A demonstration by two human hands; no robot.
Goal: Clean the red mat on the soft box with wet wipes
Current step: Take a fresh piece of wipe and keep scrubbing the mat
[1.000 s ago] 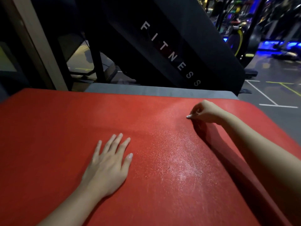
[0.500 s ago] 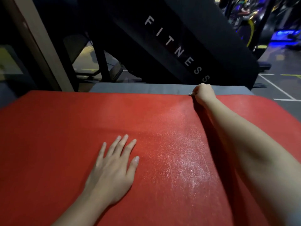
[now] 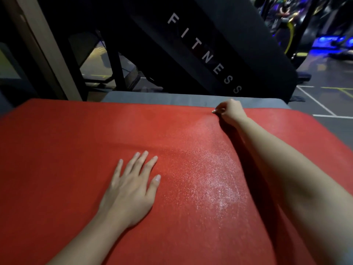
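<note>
the big red mat (image 3: 66, 150) lies flat on the grey soft box (image 3: 152, 97). a black slanted board (image 3: 238, 35) that says fitness stands past it. a shiny wet patch (image 3: 214, 180) sits on the mat between the arms. the left hand (image 3: 131, 190) lies flat on the mat, fingers straight. the right hand (image 3: 230, 111) is curled up at the mat's far edge; a tiny white bit (image 3: 214, 111) shows at its fingertips, but i cannot tell what it holds.
</note>
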